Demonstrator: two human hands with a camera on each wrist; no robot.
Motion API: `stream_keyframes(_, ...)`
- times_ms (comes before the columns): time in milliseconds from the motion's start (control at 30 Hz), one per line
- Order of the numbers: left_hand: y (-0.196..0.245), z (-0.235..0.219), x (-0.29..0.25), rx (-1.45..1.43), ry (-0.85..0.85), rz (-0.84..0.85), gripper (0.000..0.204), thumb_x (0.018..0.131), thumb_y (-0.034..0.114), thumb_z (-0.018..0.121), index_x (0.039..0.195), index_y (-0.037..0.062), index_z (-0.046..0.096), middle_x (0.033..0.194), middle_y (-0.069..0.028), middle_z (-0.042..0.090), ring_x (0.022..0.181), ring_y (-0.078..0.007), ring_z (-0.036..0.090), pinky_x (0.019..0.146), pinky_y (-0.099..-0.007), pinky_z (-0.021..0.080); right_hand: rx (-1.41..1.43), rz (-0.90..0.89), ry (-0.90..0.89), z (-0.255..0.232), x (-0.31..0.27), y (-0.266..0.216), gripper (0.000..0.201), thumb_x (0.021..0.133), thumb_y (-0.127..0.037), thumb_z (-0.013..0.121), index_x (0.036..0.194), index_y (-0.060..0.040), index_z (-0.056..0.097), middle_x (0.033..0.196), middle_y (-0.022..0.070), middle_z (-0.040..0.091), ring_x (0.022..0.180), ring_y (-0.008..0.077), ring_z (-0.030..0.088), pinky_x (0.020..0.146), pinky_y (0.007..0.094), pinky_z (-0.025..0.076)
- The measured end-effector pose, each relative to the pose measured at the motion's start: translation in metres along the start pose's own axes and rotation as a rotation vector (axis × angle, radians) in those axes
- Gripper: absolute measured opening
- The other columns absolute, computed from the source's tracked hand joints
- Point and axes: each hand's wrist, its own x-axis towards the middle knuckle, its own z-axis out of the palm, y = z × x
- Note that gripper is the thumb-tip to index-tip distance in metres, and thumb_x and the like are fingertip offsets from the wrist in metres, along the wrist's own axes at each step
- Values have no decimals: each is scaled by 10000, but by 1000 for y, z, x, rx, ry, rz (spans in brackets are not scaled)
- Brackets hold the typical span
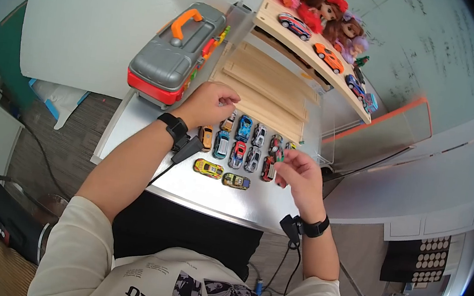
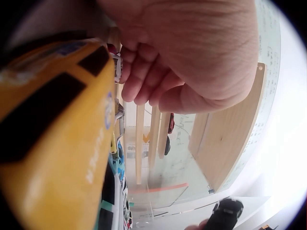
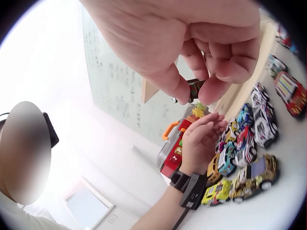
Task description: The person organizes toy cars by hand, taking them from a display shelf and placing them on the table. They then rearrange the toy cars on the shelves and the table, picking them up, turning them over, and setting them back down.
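Note:
My right hand (image 1: 303,183) pinches a small dark toy car (image 3: 195,89) between thumb and fingers, held up over the right end of the rows of cars. Most of that car is hidden by the fingertips. The left hand (image 1: 211,104) hovers at the back left of the rows, fingers loosely bent and nothing in its grasp. Below it stand an orange toy car (image 1: 205,138) and a blue one (image 1: 244,128). A yellow car (image 1: 208,169) and a camouflage-patterned car (image 1: 236,181) sit in front, with a red-and-blue car (image 1: 237,154) behind them.
Stepped wooden shelves (image 1: 263,85) stand behind the cars on the metallic table (image 1: 184,184). A grey and red toolbox (image 1: 172,49) with an orange handle is at the left. On an upper wooden board (image 1: 315,53) are several dolls (image 1: 321,9) and cars, including an orange one (image 1: 328,58).

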Motion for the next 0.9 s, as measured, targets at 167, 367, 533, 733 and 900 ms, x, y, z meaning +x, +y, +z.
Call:
stream_keyframes(167, -2, 0, 0, 53, 28, 25, 233, 843, 90, 721, 1044, -19, 762, 946, -137, 751, 851, -182, 724, 755, -304, 569, -455, -360, 145, 12, 82, -21, 280, 913, -76, 767, 1142, 48, 664, 823, 9, 670, 674, 61, 630, 592, 231, 492)
stream_keyframes(367, 0, 0, 0, 93, 10, 69, 216, 835, 89, 721, 1018, -18, 759, 934, -153, 747, 847, -226, 739, 747, -334, 582, -870, -725, 232, 26, 192, -47, 329, 895, -150, 767, 1165, 22, 691, 772, 84, 664, 643, 147, 610, 626, 314, 502)
stream_keyframes(533, -2, 2, 1, 49, 52, 111, 257, 788, 137, 702, 983, -19, 763, 866, -166, 737, 801, -303, 712, 757, -394, 573, -1050, -684, 290, 39, 251, -51, 348, 901, -167, 755, 1187, 19, 683, 791, 71, 662, 654, 171, 588, 662, 343, 502)
stream_keyframes(733, -3, 3, 1, 73, 49, 93, 255, 781, 143, 694, 971, -13, 762, 874, -166, 739, 831, -324, 710, 779, -410, 574, -1086, -815, 301, 38, 285, -34, 356, 900, -176, 754, 1183, 22, 669, 993, 116, 730, 738, 188, 662, 725, 336, 532)
stream_keyframes(900, -1, 4, 1, 113, 56, 120, 217, 787, 107, 693, 957, -13, 754, 879, -153, 736, 831, -311, 712, 772, -397, 574, -917, -604, 121, 54, 258, -47, 381, 887, -191, 753, 1204, 1, 665, 1047, 203, 735, 900, 366, 719, 822, 438, 561)
